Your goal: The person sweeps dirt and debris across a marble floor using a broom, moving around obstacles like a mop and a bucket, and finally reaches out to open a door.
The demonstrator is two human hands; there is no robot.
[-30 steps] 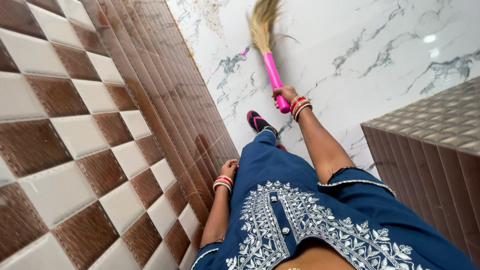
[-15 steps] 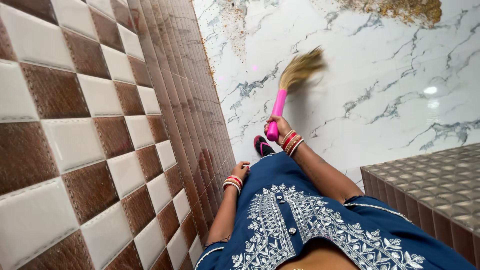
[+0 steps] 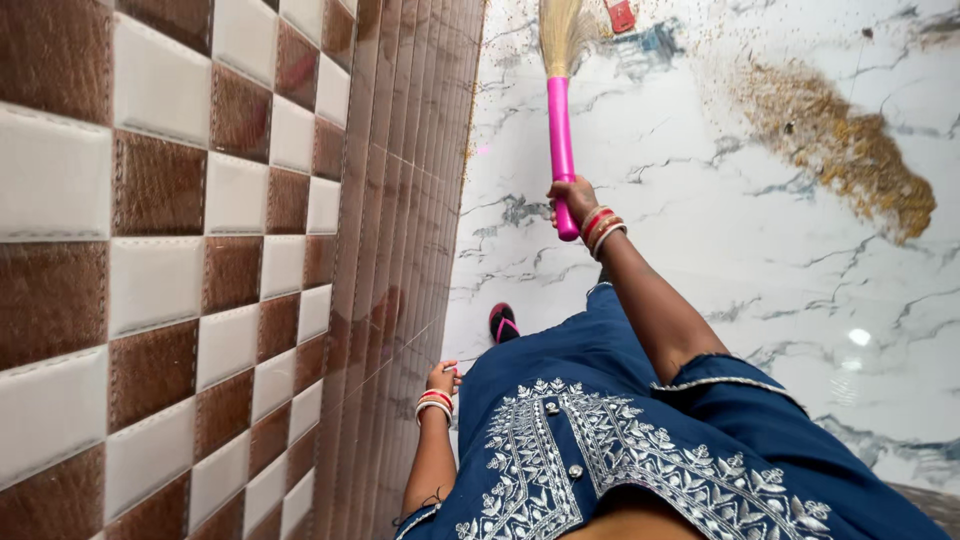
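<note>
My right hand (image 3: pixel 574 198) grips the lower end of a broom's pink handle (image 3: pixel 560 140). The broom's straw bristles (image 3: pixel 563 32) reach forward to the top of the view, over the white marble floor (image 3: pixel 700 230). A long heap of brown dust and debris (image 3: pixel 840 145) lies on the floor to the right of the broom. My left hand (image 3: pixel 441 378) hangs at my side, close to the wall, fingers curled with nothing in them. Both wrists carry red and white bangles.
A wall of brown and white tiles (image 3: pixel 200 250) runs along my left, very close. One foot in a black and pink sandal (image 3: pixel 502 323) stands on the floor by the wall. A small red object (image 3: pixel 620 14) lies near the bristles at the top.
The broom has swung from right-tilted to pointing straight ahead along the wall. The view has shifted forward, so the debris heap shows more fully and the tiled ledge on the right is gone.
</note>
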